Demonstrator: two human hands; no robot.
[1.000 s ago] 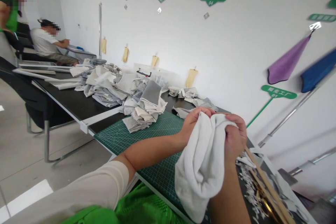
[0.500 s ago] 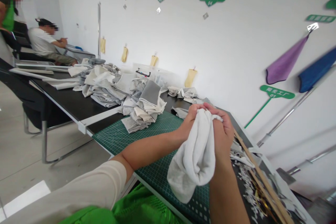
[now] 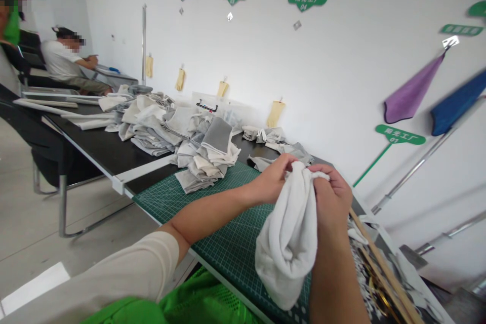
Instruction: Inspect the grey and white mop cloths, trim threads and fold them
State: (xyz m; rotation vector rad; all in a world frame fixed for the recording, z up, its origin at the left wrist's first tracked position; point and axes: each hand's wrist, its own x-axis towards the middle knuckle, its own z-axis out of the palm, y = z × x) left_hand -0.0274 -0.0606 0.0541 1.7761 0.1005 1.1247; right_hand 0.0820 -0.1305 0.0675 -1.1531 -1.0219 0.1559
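Note:
A white cloth [image 3: 290,243] hangs in loose folds above the green cutting mat [image 3: 224,235], gathered at its top between my two hands. My left hand [image 3: 276,178] is closed on the cloth's upper left edge. On the other side my right hand [image 3: 334,195] pinches the upper right edge, where a narrow twisted end of the cloth sticks out. The fingertips are partly hidden behind the fabric. A stack of folded grey and white cloths [image 3: 212,149] lies at the far left of the mat.
A larger heap of cloths [image 3: 148,116] covers the black table [image 3: 102,144] to the left. Wooden sticks [image 3: 383,263] and scraps lie along the right edge. A clear plastic box [image 3: 237,111] stands by the wall. A black chair [image 3: 49,147] is at the left; a seated person [image 3: 63,61] is beyond.
My hands have moved slightly apart at the top of the cloth, the right one shifting to the right. The cloth hangs a little further right and lower.

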